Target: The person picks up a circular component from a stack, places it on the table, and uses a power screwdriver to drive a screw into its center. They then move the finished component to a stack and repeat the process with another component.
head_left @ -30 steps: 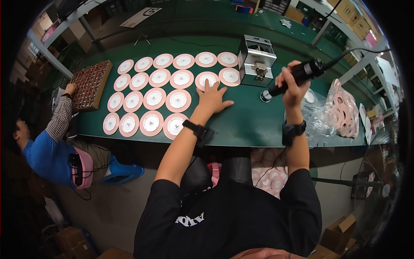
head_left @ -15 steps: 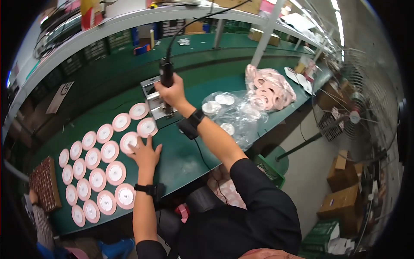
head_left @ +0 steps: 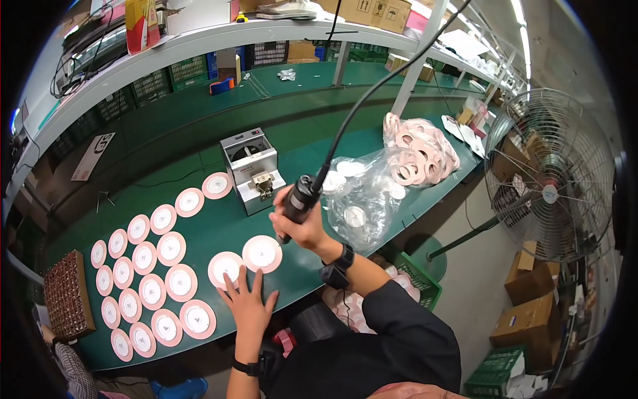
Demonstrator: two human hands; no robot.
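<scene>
My right hand (head_left: 306,229) grips a black electric screwdriver (head_left: 300,199), its cable rising to the upper right. The tool's lower end is beside a pink-rimmed white disc (head_left: 262,254). My left hand (head_left: 250,304) is spread, fingertips resting on a second disc (head_left: 224,267) just left of that one. Behind the screwdriver stands a grey box-shaped device (head_left: 249,166), apparently a screw feeder, with a dark opening on top and a brass-coloured block in front. More discs (head_left: 165,327) like these lie in rows to the left.
Clear plastic bags (head_left: 362,199) with white discs and pink rings (head_left: 425,153) lie to the right on the green table (head_left: 292,266). At far left is a compartmented box (head_left: 70,296), near another person's arm (head_left: 70,362). A fan (head_left: 550,193) stands beyond the right edge.
My right hand has brought the screwdriver from the feeder toward me and rightward. My left hand has moved nearer and right; two discs have shifted the same way, away from the rows.
</scene>
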